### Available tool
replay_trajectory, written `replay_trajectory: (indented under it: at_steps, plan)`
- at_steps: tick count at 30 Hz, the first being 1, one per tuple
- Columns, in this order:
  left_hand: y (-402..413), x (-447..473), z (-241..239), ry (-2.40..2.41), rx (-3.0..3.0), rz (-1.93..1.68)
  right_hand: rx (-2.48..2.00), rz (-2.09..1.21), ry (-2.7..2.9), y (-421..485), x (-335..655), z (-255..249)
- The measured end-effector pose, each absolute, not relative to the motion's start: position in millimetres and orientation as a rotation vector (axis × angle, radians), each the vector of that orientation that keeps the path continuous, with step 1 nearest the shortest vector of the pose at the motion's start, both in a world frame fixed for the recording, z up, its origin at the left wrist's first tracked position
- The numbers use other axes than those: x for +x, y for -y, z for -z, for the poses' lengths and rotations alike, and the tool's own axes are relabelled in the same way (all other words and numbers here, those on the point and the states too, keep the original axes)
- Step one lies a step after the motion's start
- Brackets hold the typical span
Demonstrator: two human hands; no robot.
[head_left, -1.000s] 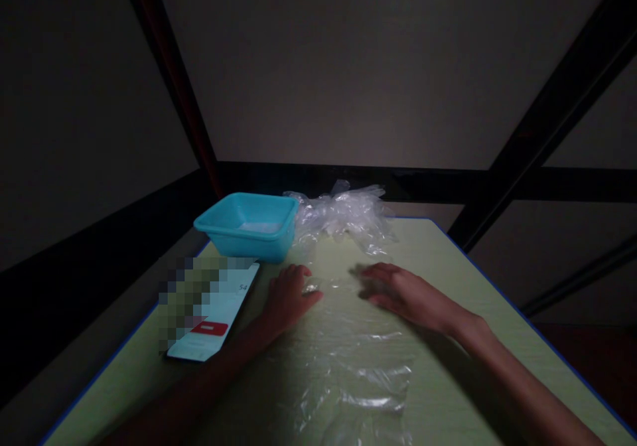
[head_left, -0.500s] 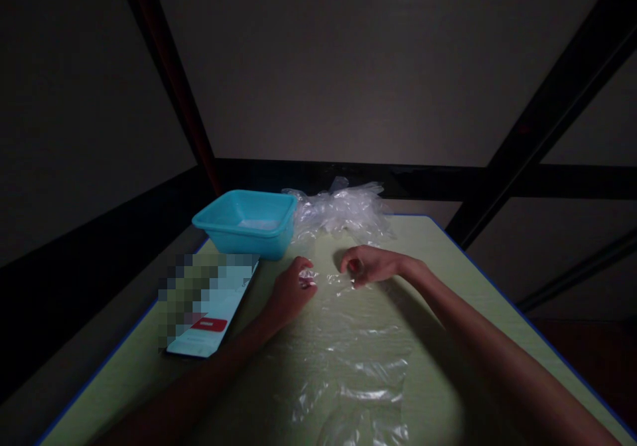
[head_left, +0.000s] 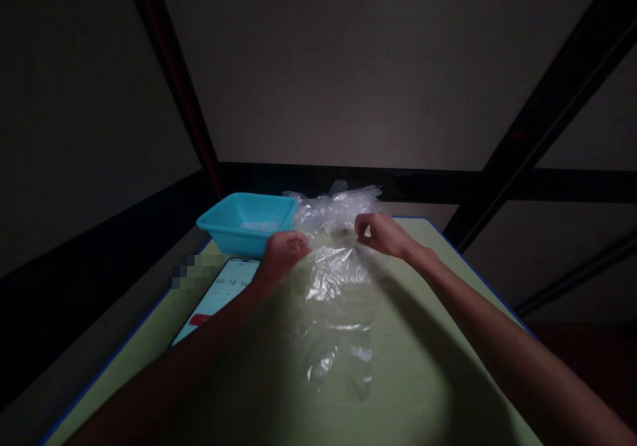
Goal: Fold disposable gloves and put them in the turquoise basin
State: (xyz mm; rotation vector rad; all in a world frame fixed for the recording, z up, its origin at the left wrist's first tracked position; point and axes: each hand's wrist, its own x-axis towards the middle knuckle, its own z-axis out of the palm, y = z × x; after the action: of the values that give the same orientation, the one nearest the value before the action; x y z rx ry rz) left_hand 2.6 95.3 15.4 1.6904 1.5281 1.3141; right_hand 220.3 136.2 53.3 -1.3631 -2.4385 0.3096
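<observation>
A clear plastic bag (head_left: 338,273) stretches between my two hands, its far edge lifted and its lower end trailing on the table toward me. My left hand (head_left: 286,253) is closed on the left corner of that edge, close to the blue basin. On the other side my right hand (head_left: 381,233) pinches the right corner between thumb and fingers. Beyond the hands lies a crumpled heap of clear plastic bags (head_left: 343,204) at the table's far edge.
A blue basin (head_left: 243,240) with something whitish inside stands at the far left. In front of it lies a phone (head_left: 231,280) showing a running timer, partly covered by my left forearm. The pale table (head_left: 408,340) has a blue edge; a dark wall rises behind.
Both hands have moved up and away from me, lifting the bag's edge. The bag's lower end has slid forward along the table. My left forearm now covers part of the phone.
</observation>
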Motion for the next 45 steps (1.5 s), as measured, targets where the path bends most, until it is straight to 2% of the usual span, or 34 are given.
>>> replay_trajectory:
  at_steps: [3, 8, 9, 14, 18, 22, 29, 33, 45]
  plan:
    - [-94, 5, -50, -1.545, 1.788, -1.446, -1.351, -0.079, 2.205, -125, 223, -75]
    - [-50, 10, -91, -1.367, 2.356, -2.046, -0.847, 0.371, 1.946, -78, 237, -96]
    - [-38, 9, -92, -1.315, 2.539, -2.045, -0.771, 0.429, 1.944, -68, 242, -94]
    - [5, 1, -49, -0.810, 3.159, -1.447, -0.590, 0.625, 2.233, -32, 266, -52]
    - [20, 4, 5, -0.542, 3.188, -1.183, -0.574, 0.522, 2.481, -18, 277, -12]
    - [34, 16, 32, -0.571, 3.173, -0.839, -0.651, 0.357, 2.582, -7, 282, 14]
    - [47, 27, 27, -0.686, 3.121, -0.573, -0.676, 0.163, 2.667, 13, 291, 21]
    - [44, 23, 15, -0.854, 2.980, -0.440, -0.629, 0.173, 2.689, 16, 291, 18]
    - [43, 11, 4, -0.833, 2.676, -0.369, -0.568, 0.165, 2.706, 20, 290, 11]
